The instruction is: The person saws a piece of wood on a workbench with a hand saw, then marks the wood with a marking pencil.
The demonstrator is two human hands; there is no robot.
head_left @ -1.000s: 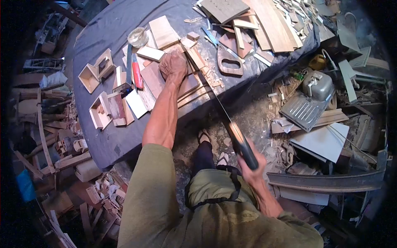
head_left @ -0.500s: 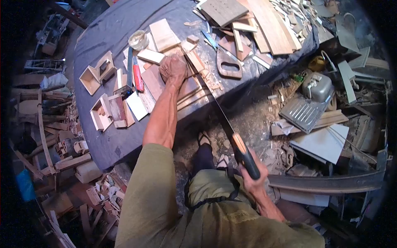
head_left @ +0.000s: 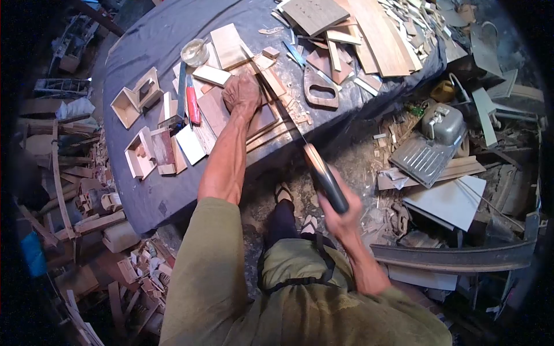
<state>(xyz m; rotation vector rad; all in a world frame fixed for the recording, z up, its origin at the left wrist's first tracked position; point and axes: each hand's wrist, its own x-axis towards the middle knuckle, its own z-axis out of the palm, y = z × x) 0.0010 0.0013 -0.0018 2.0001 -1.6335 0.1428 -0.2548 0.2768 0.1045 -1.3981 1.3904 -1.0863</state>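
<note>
My right hand [head_left: 344,214] is wrapped round the black and orange handle of a handsaw [head_left: 325,177]. The saw's blade runs up and left over the table's near edge, alongside strips of wood. Pressed down just left of the blade is my left hand [head_left: 241,95], its fingers curled on a brown wooden board [head_left: 264,119]. The fingertips are partly hidden from above. A pale block [head_left: 212,75] lies beside that hand, and sawdust and small chips [head_left: 299,112] are right of the blade.
Another saw with a wooden handle [head_left: 321,89] lies to the right. Left are small wooden boxes [head_left: 136,98], a red-handled tool [head_left: 193,105] and a glass jar [head_left: 194,52]. Boards [head_left: 375,37] pile up at the back right. A metal sink [head_left: 430,147] sits on the cluttered floor.
My right hand has pushed the saw forward, up and left, so its handle is now closer to the table edge. My left hand stays on the wood.
</note>
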